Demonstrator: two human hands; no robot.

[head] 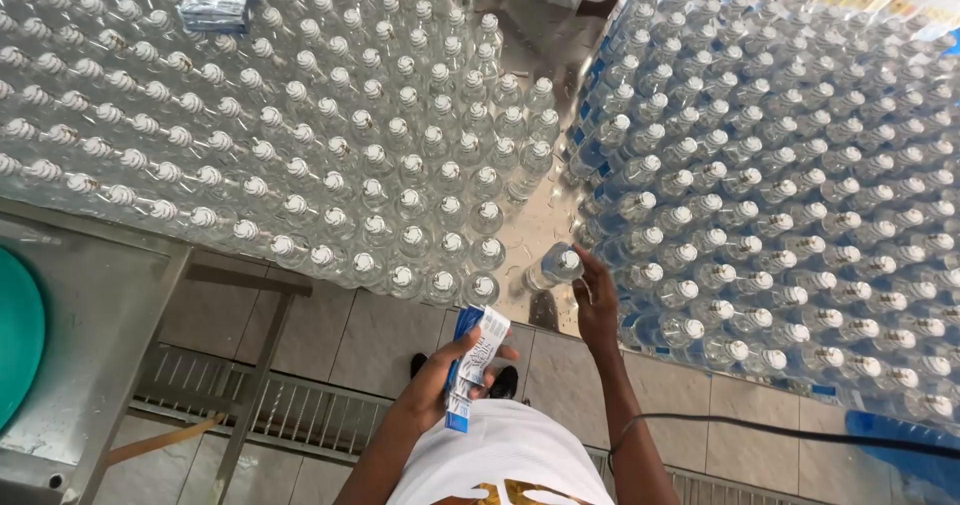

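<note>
My left hand (440,380) clasps a stack of labels (475,365); my right hand (597,300), fingers loose, touches one unlabelled bottle (555,265) beside the labelled bottles (760,165).

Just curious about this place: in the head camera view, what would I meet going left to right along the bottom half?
Green tub → metal table → floor grate → left hand holding labels → right hand → black cable

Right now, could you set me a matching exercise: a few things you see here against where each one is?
Things:
1. stack of blue-and-white paper labels
2. single clear plastic bottle with white cap
3. round green plastic basin
4. black cable

Places:
A. on the steel table, far left
B. at the right hand fingertips
C. in the left hand
D. across the lower right

Pairs: 1-C, 2-B, 3-A, 4-D
</note>
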